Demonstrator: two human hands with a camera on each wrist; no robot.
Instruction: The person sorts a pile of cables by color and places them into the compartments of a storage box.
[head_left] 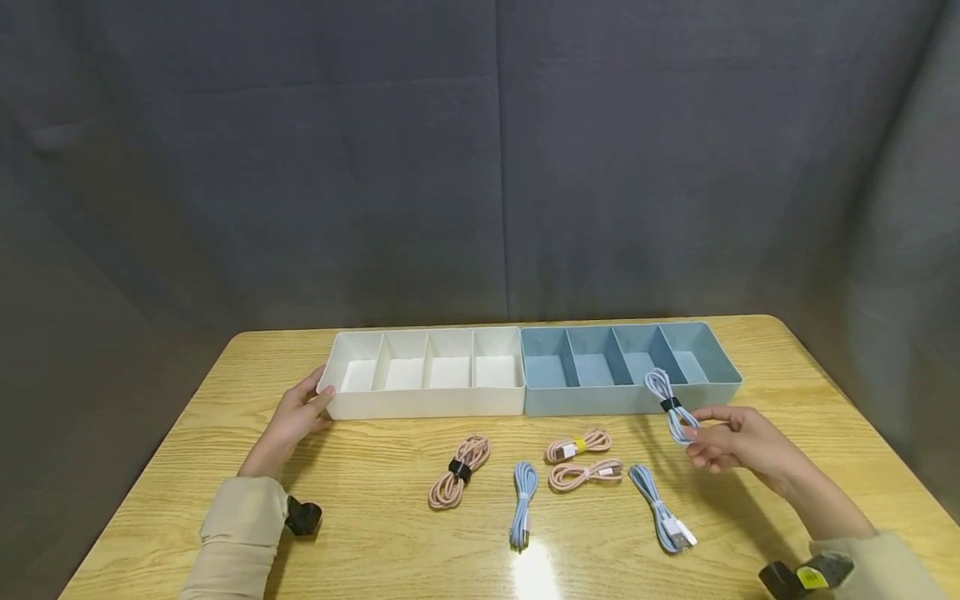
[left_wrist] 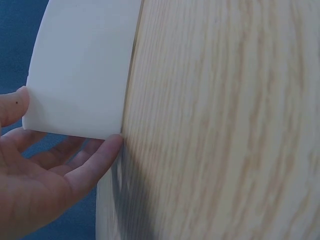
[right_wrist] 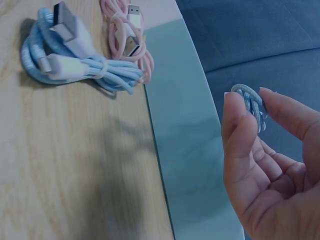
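In the head view my right hand [head_left: 731, 442] pinches one end of a coiled light-blue cable [head_left: 670, 406] with a black strap. It holds the bundle above the table, before the blue divided box [head_left: 630, 400]. My left hand [head_left: 294, 414] grips the left front corner of the white divided box [head_left: 427, 406]; in the left wrist view its thumb is at the rim and its fingers lie along the end wall. On the table are a pink cable [head_left: 459, 472] with a black strap, two smaller pink cables [head_left: 577, 446] [head_left: 585, 474], and two light-blue cables [head_left: 523, 504] [head_left: 662, 510].
The two boxes stand end to end along the back of the wooden table [head_left: 360, 517], each split into several compartments. A dark grey curtain [head_left: 375, 183] hangs behind and at both sides. Black wrist cameras [head_left: 303, 517] are worn on both wrists.
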